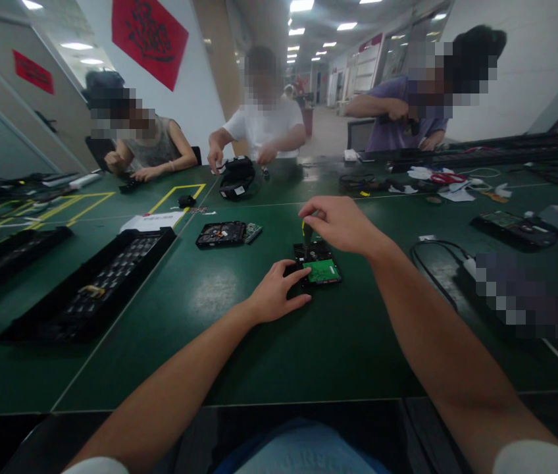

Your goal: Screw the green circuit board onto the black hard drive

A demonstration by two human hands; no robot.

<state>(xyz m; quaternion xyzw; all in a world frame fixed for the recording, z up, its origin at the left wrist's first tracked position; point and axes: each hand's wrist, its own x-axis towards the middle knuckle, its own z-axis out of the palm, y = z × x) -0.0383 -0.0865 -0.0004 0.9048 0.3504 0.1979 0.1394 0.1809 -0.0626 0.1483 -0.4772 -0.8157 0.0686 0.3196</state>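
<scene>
A hard drive with a green circuit board lies on the table in front of me. My left hand holds its left side, with a finger resting on the board and the thumb near the front edge. Above the drive, my right hand is closed round the handle of a screwdriver. Its shaft points down at the drive; the tip is too small to make out. To the left sit another hard drive and a small loose circuit board.
A long black tray stands on the green table at left. On the right are a cable, another drive and a blurred-out object. Three people work across the table, one near a black device.
</scene>
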